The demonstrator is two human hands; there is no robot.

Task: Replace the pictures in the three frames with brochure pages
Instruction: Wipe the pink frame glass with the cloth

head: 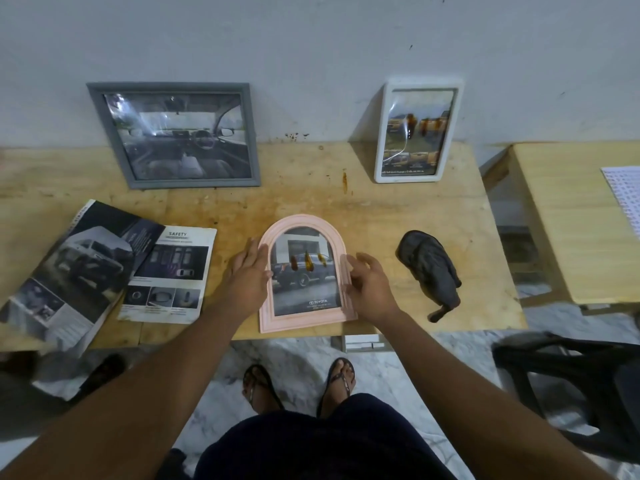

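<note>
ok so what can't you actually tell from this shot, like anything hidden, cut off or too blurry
- Back of the pink arched frame, head view: it lies face up, so any clips or backing are hidden.
- Small print on the safety page: too small and blurred to read.
- Grey frame and white frame against the wall: glare washes out parts of their pictures.
- Open brochure: its lower corner hangs past the table edge, motion-blurred.
- Dark object to the right: unidentifiable.

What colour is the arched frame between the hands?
Pale pink; the arched frame shows best in the head view.
</note>
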